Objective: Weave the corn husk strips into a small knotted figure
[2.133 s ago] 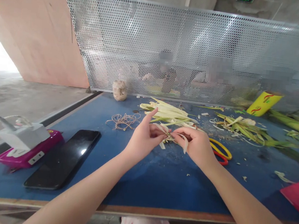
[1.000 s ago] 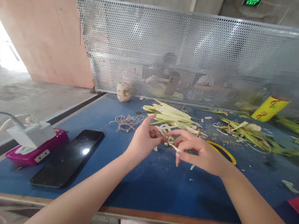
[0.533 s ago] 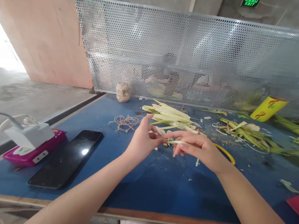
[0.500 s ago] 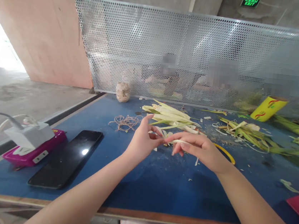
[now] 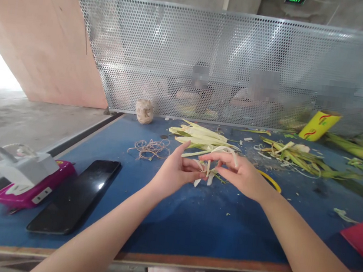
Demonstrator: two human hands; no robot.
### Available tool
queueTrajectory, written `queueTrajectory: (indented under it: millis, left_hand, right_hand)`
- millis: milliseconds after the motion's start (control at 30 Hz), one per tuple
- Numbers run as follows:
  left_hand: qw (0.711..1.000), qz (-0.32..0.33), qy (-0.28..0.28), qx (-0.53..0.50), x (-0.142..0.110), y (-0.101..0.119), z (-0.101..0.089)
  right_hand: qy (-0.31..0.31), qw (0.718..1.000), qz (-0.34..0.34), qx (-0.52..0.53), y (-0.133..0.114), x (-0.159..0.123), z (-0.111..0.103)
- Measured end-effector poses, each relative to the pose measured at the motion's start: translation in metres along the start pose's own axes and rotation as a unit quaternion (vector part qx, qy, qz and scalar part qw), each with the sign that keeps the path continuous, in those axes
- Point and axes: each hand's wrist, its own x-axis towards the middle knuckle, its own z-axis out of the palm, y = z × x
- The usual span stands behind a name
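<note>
My left hand [image 5: 175, 169] pinches a small bundle of pale corn husk strips [image 5: 210, 177] between thumb and fingers, over the middle of the blue table. My right hand [image 5: 242, 174] is curved over the same bundle from the right, its thumb and fingers closed around part of a strip. A pale length of husk curls over the right fingers, and the exact grip is partly hidden. Just behind the hands lies a pile of pale green corn husks [image 5: 198, 132]. Left of them is a tangle of thin brownish string [image 5: 149, 149].
A black phone [image 5: 76, 196] and a magenta power strip [image 5: 36, 189] with a white charger lie at left. A wrapped lump [image 5: 144, 111], a yellow roll [image 5: 320, 125], green husks [image 5: 297, 157] and a yellow ring [image 5: 271, 180] are around. A perforated metal screen [image 5: 179, 44] stands behind.
My right fingers have lifted and bent, and the strip that lay straight along them now curls over them. The husk bundle shows more between the hands. The view has shifted slightly right.
</note>
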Motion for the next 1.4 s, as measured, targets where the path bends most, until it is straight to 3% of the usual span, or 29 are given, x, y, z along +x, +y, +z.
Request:
queueTrajectory:
  millis: [133,367,800,1067,1267,1400]
  left_hand:
    - [0.999,-0.015,-0.036,0.006,-0.002,0.001,0.001]
    - [0.998,-0.019,-0.065,-0.015,-0.003,0.000,0.002]
    - [0.999,-0.011,-0.047,-0.002,-0.003,0.000,0.003]
    - [0.999,-0.011,-0.024,0.033,-0.002,0.002,0.003]
    - [0.999,-0.005,-0.024,0.045,-0.002,0.002,0.001]
    - [0.998,0.001,-0.041,0.044,0.000,0.000,0.000]
  right_hand:
    - [0.001,0.999,0.014,-0.038,0.001,0.002,0.004]
    - [0.011,0.999,0.052,-0.008,0.000,0.003,0.006]
    - [0.041,0.997,0.062,-0.016,-0.003,0.002,0.007]
    - [0.020,0.997,0.069,0.001,-0.005,-0.001,0.004]
    - [-0.070,0.993,0.082,-0.035,0.000,-0.001,-0.008]
    - [-0.049,0.994,0.088,-0.044,0.005,-0.001,-0.009]
